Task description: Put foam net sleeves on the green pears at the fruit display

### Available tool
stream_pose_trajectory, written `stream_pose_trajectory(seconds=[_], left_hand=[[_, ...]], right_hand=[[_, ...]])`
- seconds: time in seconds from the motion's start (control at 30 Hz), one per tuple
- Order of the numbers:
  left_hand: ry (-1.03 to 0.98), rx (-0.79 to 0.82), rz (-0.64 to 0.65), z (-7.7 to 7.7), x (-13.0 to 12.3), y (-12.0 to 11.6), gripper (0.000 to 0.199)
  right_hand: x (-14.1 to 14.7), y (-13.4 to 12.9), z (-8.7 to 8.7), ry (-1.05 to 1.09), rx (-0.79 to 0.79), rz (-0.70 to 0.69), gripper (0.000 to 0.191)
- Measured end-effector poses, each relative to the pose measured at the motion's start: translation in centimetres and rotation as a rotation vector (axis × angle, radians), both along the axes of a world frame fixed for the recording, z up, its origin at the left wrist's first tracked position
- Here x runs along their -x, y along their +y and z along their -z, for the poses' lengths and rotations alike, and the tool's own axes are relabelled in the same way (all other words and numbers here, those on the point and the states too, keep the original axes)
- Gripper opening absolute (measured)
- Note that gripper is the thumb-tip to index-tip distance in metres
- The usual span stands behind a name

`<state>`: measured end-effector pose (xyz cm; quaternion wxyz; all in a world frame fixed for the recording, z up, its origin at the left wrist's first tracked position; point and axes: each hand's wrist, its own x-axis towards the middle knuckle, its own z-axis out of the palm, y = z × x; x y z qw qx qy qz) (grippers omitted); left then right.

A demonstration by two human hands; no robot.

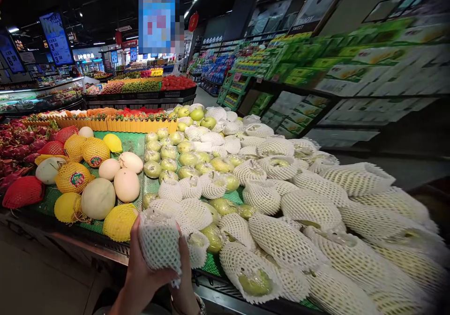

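In the head view, a fruit in a white foam net (160,242) is held upright between my two hands at the display's front edge. The fruit itself is hidden by the net. My left hand (142,270) wraps its left side, with the thumb across the lower front. On its right side, the fingers of my right hand (185,261) press against the net; a band circles that wrist. Just beyond lie more fruits in foam nets (197,214) and green pears wrapped in clear film (213,237). A large foam-netted pear (249,273) rests to the right of my hands.
Pale melons (98,198) and yellow-netted melons (121,222) sit left on green matting. Dragon fruit (21,139) lies farther left. Foam-netted fruits (337,254) pile up on the right. A metal rail (221,296) edges the display. Shelves of green packages (351,66) stand behind.
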<state>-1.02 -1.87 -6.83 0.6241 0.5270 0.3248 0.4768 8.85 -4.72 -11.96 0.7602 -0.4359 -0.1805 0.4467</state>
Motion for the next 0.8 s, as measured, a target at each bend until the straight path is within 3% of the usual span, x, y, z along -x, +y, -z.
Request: stream_pose_trajectory(seconds=[0.07, 0.13, 0.23, 0.37, 0.43, 0.6, 0.7, 0.8], left_hand=[[-0.019, -0.018, -0.063, 0.0, -0.2, 0.2, 0.121], [-0.027, -0.073, -0.109, 0.0, -0.1, 1.0, 0.118], [0.069, -0.184, -0.157, 0.9, 0.6, 2.3, 0.112], [0.241, -0.417, -0.139, 2.1, 1.8, 4.5, 0.104], [0.304, -0.556, -0.024, 1.3, 2.0, 6.5, 0.103], [0.42, -0.857, 0.189, -3.3, -0.2, 13.3, 0.096], [0.47, -0.832, 0.235, -3.8, -2.2, 16.9, 0.096], [0.489, -0.742, 0.187, -2.1, -4.0, 19.1, 0.107]], right_hand=[[0.3, 0.4, -0.7, 0.073, 0.053, 0.02, 0.07], [0.1, 0.5, -1.7, -0.005, 0.06, 0.003, 0.072], [-1.0, 0.4, -3.8, -0.192, -0.011, -0.156, 0.07], [-3.7, 1.3, -7.7, -0.263, -0.162, -0.361, 0.097], [-5.5, 2.6, -10.3, -0.39, -0.134, -0.371, 0.106], [-9.7, 8.2, -15.7, -0.713, -0.122, -0.535, 0.102], [-10.6, 11.6, -15.8, -0.931, -0.063, -0.42, 0.098], [-10.5, 14.5, -13.7, -1.065, -0.015, -0.32, 0.084]])
